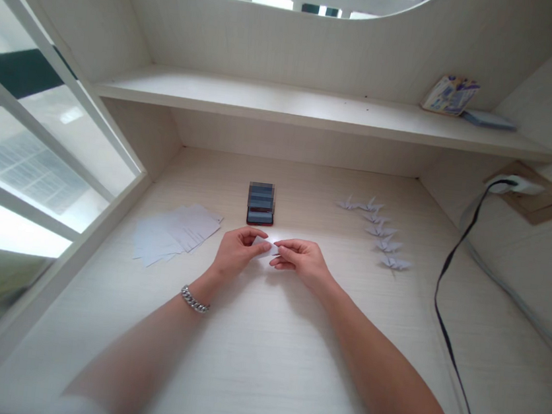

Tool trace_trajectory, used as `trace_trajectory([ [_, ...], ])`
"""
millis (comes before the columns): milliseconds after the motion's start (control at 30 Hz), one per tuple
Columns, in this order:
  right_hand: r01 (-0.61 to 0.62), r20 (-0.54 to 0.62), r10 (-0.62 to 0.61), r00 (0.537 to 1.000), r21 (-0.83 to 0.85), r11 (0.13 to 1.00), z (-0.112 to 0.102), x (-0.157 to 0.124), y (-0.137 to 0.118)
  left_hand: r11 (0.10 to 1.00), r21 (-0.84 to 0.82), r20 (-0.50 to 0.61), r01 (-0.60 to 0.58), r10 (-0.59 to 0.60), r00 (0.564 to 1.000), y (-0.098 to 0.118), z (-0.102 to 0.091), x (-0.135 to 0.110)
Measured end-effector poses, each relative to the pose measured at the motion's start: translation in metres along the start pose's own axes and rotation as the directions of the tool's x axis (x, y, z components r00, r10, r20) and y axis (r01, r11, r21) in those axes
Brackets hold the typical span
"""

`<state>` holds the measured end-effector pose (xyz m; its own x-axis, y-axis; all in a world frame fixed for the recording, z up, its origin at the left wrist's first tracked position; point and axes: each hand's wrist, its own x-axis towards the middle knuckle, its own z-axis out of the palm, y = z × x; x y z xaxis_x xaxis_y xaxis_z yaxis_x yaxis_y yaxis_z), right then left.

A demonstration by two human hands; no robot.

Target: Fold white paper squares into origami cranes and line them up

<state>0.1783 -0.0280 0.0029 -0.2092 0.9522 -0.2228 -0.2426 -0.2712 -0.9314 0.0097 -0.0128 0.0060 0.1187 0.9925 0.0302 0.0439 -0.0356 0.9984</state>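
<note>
A small folded piece of white paper (262, 248) is held between my two hands, above the middle of the desk. My left hand (238, 250), with a chain bracelet at the wrist, pinches its left side between thumb and fingers. At its right edge, the thumb and fingers of my right hand (302, 260) close on the paper too. Just beyond my hands lies a phone (261, 204) with a blurred screen. Loose sheets of white paper (173, 232) are spread to the left. Several folded paper cranes (387, 244) stand in a curved row to the right.
A shelf (278, 99) runs across the back of the desk (258, 364), with a small printed box (451, 95) and a flat bluish item (489, 120) on it. A black cable (441, 285) hangs from the wall socket (541, 197) along the right side. White rails (37, 117) border the left.
</note>
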Motion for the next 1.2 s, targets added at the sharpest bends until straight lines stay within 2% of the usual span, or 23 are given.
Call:
trace_trajectory([
  [100,0.003,0.020,-0.004,1.000,0.044,0.999,-0.003,0.001,0.001,0.999,-0.043,-0.011,0.019,-0.019,1.000,0.000,0.000,0.001],
  [267,0.045,-0.060,-0.042,0.997,0.049,0.998,-0.006,0.003,0.000,0.994,-0.084,-0.024,0.065,-0.067,0.997,-0.001,-0.002,0.002],
  [500,0.028,0.000,-0.029,1.000,-0.191,0.981,-0.003,0.003,0.008,0.998,-0.052,-0.016,0.041,-0.042,0.999,-0.003,-0.001,0.002],
  [667,-0.006,0.005,0.007,1.000,-0.204,0.979,-0.003,0.002,0.008,1.000,0.012,-0.001,0.029,-0.029,1.000,-0.003,0.000,0.001],
  [833,0.045,0.030,-0.038,0.999,-0.302,0.952,0.000,0.000,0.007,0.996,0.058,0.044,0.065,-0.067,0.997,-0.003,0.001,-0.002],
  [1033,-0.011,-0.020,0.007,1.000,-0.194,0.981,-0.002,0.003,0.008,0.975,-0.123,0.136,0.187,-0.170,0.976,-0.007,0.002,0.000],
  [1200,-0.031,-0.007,0.030,1.000,-0.164,0.986,-0.002,0.004,0.008,0.973,-0.141,0.124,0.182,-0.165,0.978,-0.010,0.001,0.001],
])
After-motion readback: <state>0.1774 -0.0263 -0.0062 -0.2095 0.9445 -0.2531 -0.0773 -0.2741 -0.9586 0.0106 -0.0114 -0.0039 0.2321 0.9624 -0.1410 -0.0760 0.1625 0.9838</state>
